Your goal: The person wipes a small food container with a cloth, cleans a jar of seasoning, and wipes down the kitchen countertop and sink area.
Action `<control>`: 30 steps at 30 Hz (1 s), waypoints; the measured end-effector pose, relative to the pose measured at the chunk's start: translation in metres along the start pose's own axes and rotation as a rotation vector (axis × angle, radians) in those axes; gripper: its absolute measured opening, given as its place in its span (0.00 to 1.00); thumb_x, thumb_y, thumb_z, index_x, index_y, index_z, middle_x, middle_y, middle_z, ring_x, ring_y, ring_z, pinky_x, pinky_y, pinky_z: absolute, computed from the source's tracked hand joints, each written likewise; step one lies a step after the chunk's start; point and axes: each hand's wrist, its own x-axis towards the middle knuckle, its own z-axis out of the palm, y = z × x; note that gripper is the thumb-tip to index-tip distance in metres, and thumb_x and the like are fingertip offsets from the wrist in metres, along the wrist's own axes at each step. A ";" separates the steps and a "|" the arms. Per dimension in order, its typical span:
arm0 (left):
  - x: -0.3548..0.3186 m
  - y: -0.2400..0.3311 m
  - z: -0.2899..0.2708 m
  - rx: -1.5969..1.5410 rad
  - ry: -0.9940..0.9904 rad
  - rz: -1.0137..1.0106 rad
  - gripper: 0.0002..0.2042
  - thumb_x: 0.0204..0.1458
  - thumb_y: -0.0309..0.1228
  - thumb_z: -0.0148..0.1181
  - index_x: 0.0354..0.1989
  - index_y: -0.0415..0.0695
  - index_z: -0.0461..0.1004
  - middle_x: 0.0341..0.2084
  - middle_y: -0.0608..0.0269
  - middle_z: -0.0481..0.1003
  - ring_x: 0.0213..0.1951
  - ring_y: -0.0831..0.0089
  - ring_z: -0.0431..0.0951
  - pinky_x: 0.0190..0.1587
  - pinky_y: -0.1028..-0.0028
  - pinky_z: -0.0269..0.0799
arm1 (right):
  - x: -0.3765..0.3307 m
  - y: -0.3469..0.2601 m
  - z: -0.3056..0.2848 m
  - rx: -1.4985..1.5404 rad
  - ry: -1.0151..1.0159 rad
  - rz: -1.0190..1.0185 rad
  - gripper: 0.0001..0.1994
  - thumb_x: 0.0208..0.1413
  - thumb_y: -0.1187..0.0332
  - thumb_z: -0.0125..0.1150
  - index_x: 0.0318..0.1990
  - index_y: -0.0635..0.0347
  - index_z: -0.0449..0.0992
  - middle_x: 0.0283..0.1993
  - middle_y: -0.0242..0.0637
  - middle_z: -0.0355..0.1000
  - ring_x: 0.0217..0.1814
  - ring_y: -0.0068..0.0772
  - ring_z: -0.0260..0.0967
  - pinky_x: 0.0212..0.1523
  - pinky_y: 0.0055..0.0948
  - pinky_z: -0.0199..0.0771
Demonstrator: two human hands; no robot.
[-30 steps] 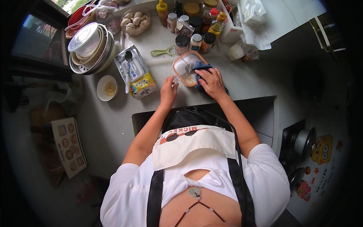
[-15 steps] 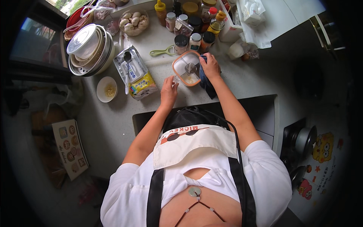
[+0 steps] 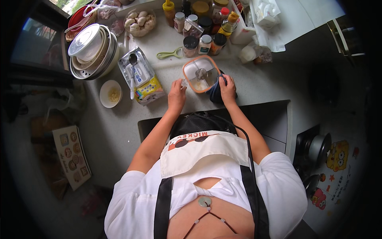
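Note:
In front of me on the counter stands a lunch box with an orange rim, divided inside, with white areas and something pale at its near end. A dark blue cloth is bunched against its right side. My right hand grips that cloth at the box's near right corner, fingers closed. At the left side my left hand has its fingers drawn together around a small clear piece by the rim; what it is I cannot make out.
To the left lie a yellow and white package with a spoon on it and a white bowl with pale bits. Behind are a green peeler, several seasoning jars, garlic and stacked basins.
My right hand has slid down along the box's right side toward me with the cloth, baring more of the rim. The left hand stays nearly where it was.

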 end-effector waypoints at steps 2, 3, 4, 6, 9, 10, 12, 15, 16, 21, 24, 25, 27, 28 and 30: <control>0.000 -0.002 0.001 0.009 -0.008 -0.001 0.16 0.45 0.23 0.54 0.44 0.40 0.64 0.34 0.54 0.68 0.32 0.62 0.72 0.34 0.67 0.68 | 0.001 0.007 -0.008 -0.011 -0.037 0.045 0.10 0.50 0.64 0.53 0.33 0.63 0.70 0.31 0.45 0.68 0.36 0.47 0.66 0.38 0.35 0.65; 0.000 -0.003 0.001 0.006 -0.004 0.009 0.16 0.45 0.23 0.54 0.44 0.40 0.64 0.34 0.54 0.68 0.32 0.62 0.72 0.34 0.67 0.68 | 0.000 0.009 -0.012 -0.016 -0.055 0.069 0.10 0.50 0.64 0.53 0.32 0.63 0.71 0.30 0.45 0.68 0.35 0.47 0.66 0.37 0.35 0.65; 0.000 -0.003 0.000 0.003 0.000 0.020 0.16 0.45 0.23 0.54 0.44 0.40 0.64 0.34 0.54 0.68 0.32 0.62 0.72 0.34 0.67 0.68 | -0.002 0.008 -0.015 -0.046 -0.050 0.035 0.10 0.48 0.64 0.55 0.31 0.63 0.71 0.28 0.46 0.68 0.33 0.47 0.67 0.36 0.35 0.66; 0.000 -0.003 0.000 0.004 -0.001 0.025 0.16 0.44 0.23 0.54 0.44 0.40 0.64 0.35 0.54 0.68 0.32 0.62 0.72 0.34 0.67 0.68 | 0.000 0.017 -0.021 -0.062 -0.101 0.064 0.10 0.47 0.64 0.56 0.31 0.63 0.70 0.29 0.46 0.69 0.32 0.46 0.67 0.36 0.34 0.66; -0.001 -0.003 -0.001 0.007 -0.012 0.018 0.16 0.44 0.23 0.55 0.44 0.40 0.64 0.35 0.54 0.68 0.32 0.63 0.72 0.34 0.67 0.68 | 0.015 0.009 -0.026 0.040 0.005 0.143 0.09 0.46 0.66 0.59 0.32 0.62 0.71 0.30 0.42 0.72 0.32 0.37 0.70 0.34 0.28 0.68; 0.000 -0.004 -0.001 0.001 -0.010 0.026 0.16 0.44 0.23 0.55 0.44 0.40 0.64 0.35 0.54 0.68 0.32 0.63 0.72 0.34 0.67 0.68 | 0.025 0.005 -0.025 0.090 0.010 0.149 0.09 0.46 0.67 0.59 0.32 0.61 0.72 0.30 0.41 0.72 0.31 0.36 0.70 0.34 0.28 0.68; 0.001 -0.005 -0.001 -0.006 -0.011 0.032 0.16 0.44 0.23 0.55 0.44 0.40 0.64 0.35 0.54 0.68 0.32 0.63 0.72 0.34 0.68 0.68 | 0.041 -0.003 -0.022 0.134 0.009 0.117 0.09 0.46 0.67 0.59 0.32 0.61 0.72 0.30 0.40 0.72 0.32 0.36 0.70 0.34 0.27 0.68; 0.000 -0.005 -0.001 -0.005 -0.015 0.035 0.16 0.44 0.23 0.55 0.43 0.39 0.64 0.35 0.54 0.68 0.32 0.62 0.72 0.34 0.67 0.68 | 0.055 -0.033 -0.012 0.106 -0.013 0.009 0.08 0.46 0.68 0.58 0.33 0.60 0.73 0.32 0.39 0.71 0.36 0.38 0.69 0.38 0.28 0.67; 0.000 -0.005 -0.001 -0.006 -0.011 0.040 0.16 0.44 0.23 0.55 0.43 0.39 0.64 0.35 0.54 0.68 0.32 0.62 0.72 0.34 0.67 0.68 | 0.058 -0.032 -0.005 0.093 -0.036 -0.067 0.08 0.46 0.68 0.57 0.33 0.60 0.73 0.34 0.40 0.71 0.38 0.40 0.68 0.40 0.29 0.66; 0.001 -0.005 -0.002 0.003 -0.010 0.048 0.15 0.44 0.23 0.55 0.43 0.40 0.64 0.35 0.54 0.68 0.32 0.62 0.72 0.34 0.67 0.68 | 0.047 -0.028 0.009 -0.010 -0.136 -0.111 0.10 0.47 0.69 0.55 0.38 0.57 0.70 0.39 0.40 0.67 0.42 0.43 0.65 0.42 0.33 0.65; 0.001 -0.003 -0.003 0.012 -0.011 0.041 0.15 0.44 0.23 0.55 0.43 0.41 0.64 0.35 0.55 0.68 0.32 0.62 0.72 0.34 0.67 0.68 | 0.034 -0.018 0.011 -0.019 -0.067 -0.097 0.11 0.48 0.69 0.53 0.40 0.60 0.67 0.39 0.42 0.66 0.42 0.45 0.65 0.42 0.34 0.64; 0.001 -0.004 -0.003 0.011 -0.011 0.031 0.15 0.44 0.23 0.55 0.43 0.41 0.64 0.35 0.55 0.68 0.32 0.62 0.72 0.34 0.67 0.68 | 0.028 -0.012 0.013 -0.009 -0.041 -0.099 0.11 0.48 0.69 0.53 0.40 0.61 0.67 0.39 0.43 0.66 0.42 0.45 0.65 0.43 0.34 0.64; 0.001 -0.005 -0.003 0.008 -0.011 0.024 0.16 0.44 0.23 0.55 0.43 0.41 0.64 0.35 0.55 0.68 0.32 0.62 0.72 0.33 0.67 0.68 | 0.014 -0.004 0.008 0.046 -0.026 -0.064 0.11 0.49 0.68 0.52 0.40 0.62 0.67 0.38 0.43 0.67 0.41 0.45 0.65 0.43 0.34 0.64; 0.002 -0.005 -0.003 0.006 -0.010 0.027 0.16 0.44 0.23 0.55 0.43 0.42 0.64 0.35 0.56 0.68 0.32 0.62 0.72 0.33 0.67 0.68 | 0.008 -0.002 0.005 0.076 -0.029 -0.037 0.11 0.49 0.68 0.52 0.39 0.62 0.67 0.37 0.43 0.67 0.41 0.45 0.65 0.43 0.34 0.64; 0.002 -0.005 -0.003 0.004 -0.006 0.035 0.16 0.44 0.23 0.55 0.43 0.42 0.64 0.35 0.56 0.68 0.32 0.62 0.72 0.33 0.67 0.68 | 0.007 -0.004 -0.005 0.087 -0.042 0.009 0.09 0.48 0.69 0.53 0.37 0.61 0.69 0.36 0.42 0.68 0.41 0.43 0.65 0.43 0.33 0.64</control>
